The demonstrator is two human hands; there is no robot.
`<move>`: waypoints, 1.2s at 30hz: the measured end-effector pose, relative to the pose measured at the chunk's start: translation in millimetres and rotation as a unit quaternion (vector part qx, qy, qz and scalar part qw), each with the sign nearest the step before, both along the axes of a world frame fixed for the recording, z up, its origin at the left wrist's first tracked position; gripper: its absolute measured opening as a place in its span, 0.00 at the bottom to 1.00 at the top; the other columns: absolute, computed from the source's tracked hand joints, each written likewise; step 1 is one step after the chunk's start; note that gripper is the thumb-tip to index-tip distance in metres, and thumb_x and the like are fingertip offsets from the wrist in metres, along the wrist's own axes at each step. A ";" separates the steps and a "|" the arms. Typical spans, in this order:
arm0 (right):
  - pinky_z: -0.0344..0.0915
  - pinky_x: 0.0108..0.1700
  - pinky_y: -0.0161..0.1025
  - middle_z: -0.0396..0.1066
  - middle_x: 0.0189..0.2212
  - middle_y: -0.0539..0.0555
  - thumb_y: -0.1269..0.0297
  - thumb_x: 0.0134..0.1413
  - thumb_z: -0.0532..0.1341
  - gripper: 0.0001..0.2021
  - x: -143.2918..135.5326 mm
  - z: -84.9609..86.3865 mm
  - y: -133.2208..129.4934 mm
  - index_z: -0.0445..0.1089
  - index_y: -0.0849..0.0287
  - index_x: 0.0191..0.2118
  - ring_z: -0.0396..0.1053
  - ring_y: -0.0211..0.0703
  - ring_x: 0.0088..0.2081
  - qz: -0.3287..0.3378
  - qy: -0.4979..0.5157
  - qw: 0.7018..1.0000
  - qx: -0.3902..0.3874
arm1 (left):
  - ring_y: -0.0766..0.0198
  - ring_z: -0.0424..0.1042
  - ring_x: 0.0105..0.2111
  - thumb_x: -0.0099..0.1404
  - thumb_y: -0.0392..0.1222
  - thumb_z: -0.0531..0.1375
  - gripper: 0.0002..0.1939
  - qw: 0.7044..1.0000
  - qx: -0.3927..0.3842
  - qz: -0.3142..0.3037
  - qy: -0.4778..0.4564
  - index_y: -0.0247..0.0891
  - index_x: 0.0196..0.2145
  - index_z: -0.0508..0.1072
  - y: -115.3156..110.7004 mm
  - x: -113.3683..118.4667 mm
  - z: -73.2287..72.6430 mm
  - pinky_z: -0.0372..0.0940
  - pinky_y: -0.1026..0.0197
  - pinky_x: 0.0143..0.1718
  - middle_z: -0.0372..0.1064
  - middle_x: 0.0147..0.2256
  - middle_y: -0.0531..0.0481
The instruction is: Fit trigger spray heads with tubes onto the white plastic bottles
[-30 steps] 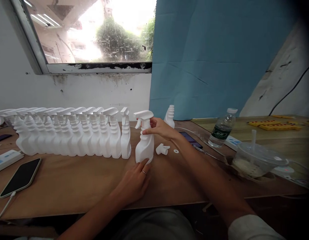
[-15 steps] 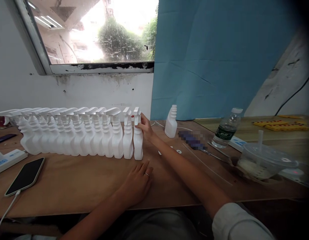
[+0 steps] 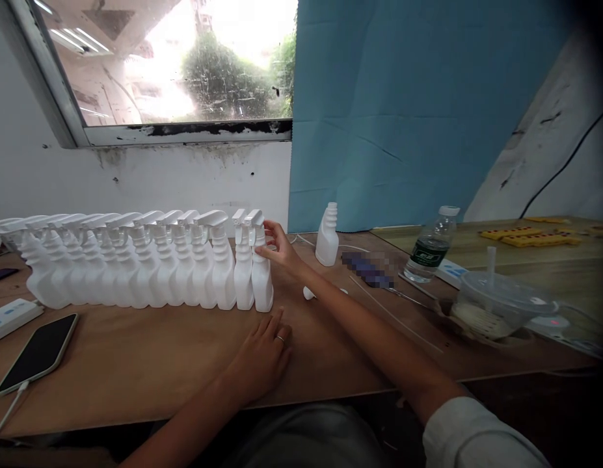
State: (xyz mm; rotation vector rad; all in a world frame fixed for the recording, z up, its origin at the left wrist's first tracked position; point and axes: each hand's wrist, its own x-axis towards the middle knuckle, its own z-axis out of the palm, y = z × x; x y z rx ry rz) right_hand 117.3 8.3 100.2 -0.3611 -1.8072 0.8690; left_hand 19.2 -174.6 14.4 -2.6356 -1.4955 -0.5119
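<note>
Several white spray bottles with trigger heads stand upright in a long row (image 3: 135, 273) from the left to the middle of the table. At its right end, my right hand (image 3: 281, 250) has its thumb and fingers at the neck and head of the last spray bottle (image 3: 263, 283). That bottle stands close beside its neighbour. My left hand (image 3: 267, 351), with a ring on one finger, lies flat on the table in front of the row and holds nothing. Farther right stands a white bottle without a trigger head (image 3: 327, 240).
A phone (image 3: 38, 354) with a cable and a power strip (image 3: 13, 320) lie left. To the right are a small white piece (image 3: 308, 293), a water bottle (image 3: 430, 250), a lidded plastic bowl (image 3: 496, 305) with a straw, and yellow items (image 3: 540, 239).
The last bottle's head has turned from facing forward to pointing leftward, and the bottle now stands closer to its neighbour. The whole view has shifted slightly.
</note>
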 end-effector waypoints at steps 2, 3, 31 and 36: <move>0.64 0.51 0.43 0.60 0.57 0.58 0.53 0.48 0.65 0.31 18.9 -4.5 0.9 0.55 0.51 0.57 0.63 0.47 0.54 -0.029 -0.033 0.999 0.009 | 0.45 0.56 0.64 0.71 0.43 0.52 0.18 1.000 -0.016 0.019 -0.014 0.36 0.56 0.64 1.3 -2.2 0.0 0.61 0.43 0.58 0.44 0.68 0.35; 0.64 0.51 0.43 0.60 0.57 0.59 0.53 0.49 0.64 0.31 31.2 -6.9 1.7 0.54 0.51 0.57 0.64 0.47 0.54 -0.046 -0.047 0.998 0.011 | 0.44 0.56 0.64 0.71 0.45 0.53 0.19 0.999 -0.025 0.030 -0.019 0.37 0.57 0.63 2.0 -3.3 0.5 0.60 0.42 0.58 0.43 0.68 0.36; 0.57 0.27 0.31 0.68 0.22 0.48 0.70 0.48 0.59 0.06 109.0 -45.7 -94.3 0.74 0.61 0.30 0.63 0.35 0.25 -0.125 -0.327 0.934 -0.067 | 0.52 0.57 0.63 0.63 0.38 0.62 0.34 0.978 -0.059 -0.033 -0.195 0.46 0.64 0.54 1.6 -2.8 3.3 0.57 0.47 0.62 0.55 0.64 0.45; 0.55 0.23 0.30 0.67 0.20 0.48 0.68 0.46 0.60 0.04 95.8 -48.3 -111.1 0.69 0.61 0.25 0.61 0.34 0.23 -0.125 -0.304 0.937 -0.119 | 0.49 0.67 0.54 0.59 0.44 0.67 0.31 0.960 -0.140 -0.030 -0.241 0.46 0.58 0.63 -7.0 -0.6 8.6 0.64 0.48 0.54 0.67 0.54 0.45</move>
